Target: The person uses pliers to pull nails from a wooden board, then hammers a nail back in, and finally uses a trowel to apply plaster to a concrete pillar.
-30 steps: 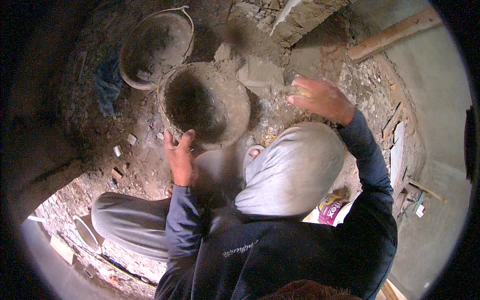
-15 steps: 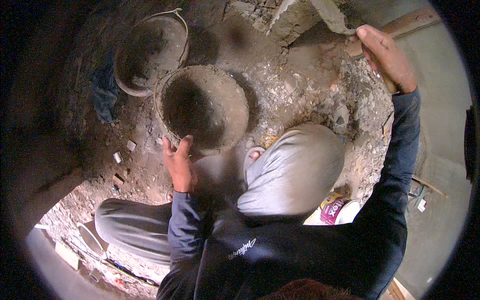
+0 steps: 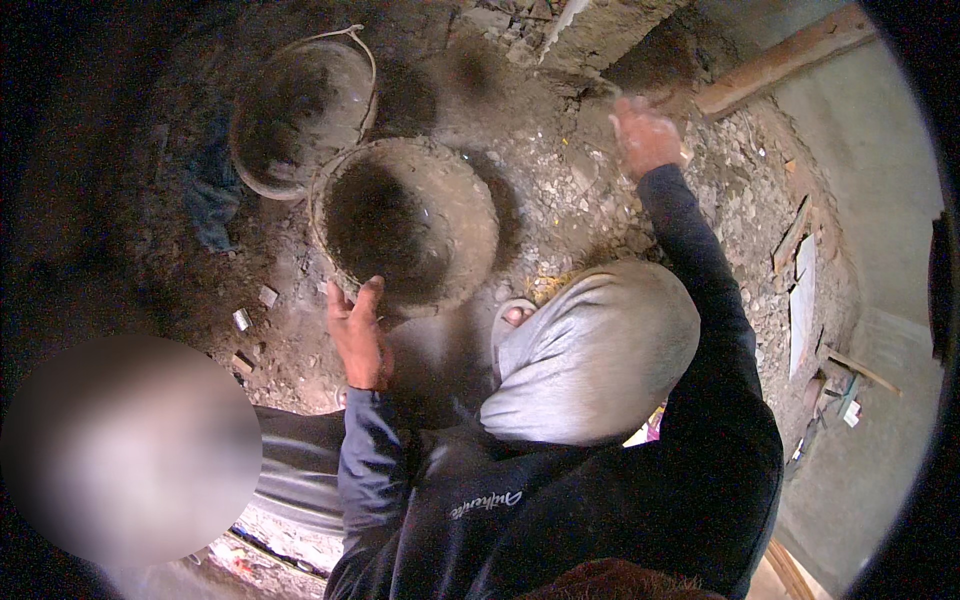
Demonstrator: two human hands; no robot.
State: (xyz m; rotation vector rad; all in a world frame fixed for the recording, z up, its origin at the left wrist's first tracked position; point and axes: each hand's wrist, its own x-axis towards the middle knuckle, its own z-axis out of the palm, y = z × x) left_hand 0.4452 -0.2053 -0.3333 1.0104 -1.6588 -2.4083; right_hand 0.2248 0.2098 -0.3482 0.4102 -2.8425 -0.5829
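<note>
Near bucket: I have the near bucket (image 3: pixel 470 225) in front of the body, on the rubble floor (image 3: pixel 575 190), mouth facing up toward my camera, just beside the far bucket (image 3: pixel 335 110)
Left hand: my left hand (image 3: pixel 358 340) is pinching the edge closest to the body, thumb over the lip, fingers on the outside
Right hand: my right hand (image 3: pixel 645 135) reaches well out past the knee, fingers curled, near the reddish beam (image 3: pixel 785 62); motion smears it, so I cannot tell whether it grips anything
Bucket wall: I judge it stiff enough to keep its round shape under a one-sided pull, and hardly fragile
Caked rim: the grey crust looks dry and gritty, so I would expect good friction, though crumbs may break off under my thumb
Weight: the dark interior hides the depth of any contents; I would guess light if nearly bare, lopsided if mortar sits at the bottom
Best hold: I favour the rim, thumb inside; for a full lift I would want two opposite points, since one edge alone would tip it
</note>
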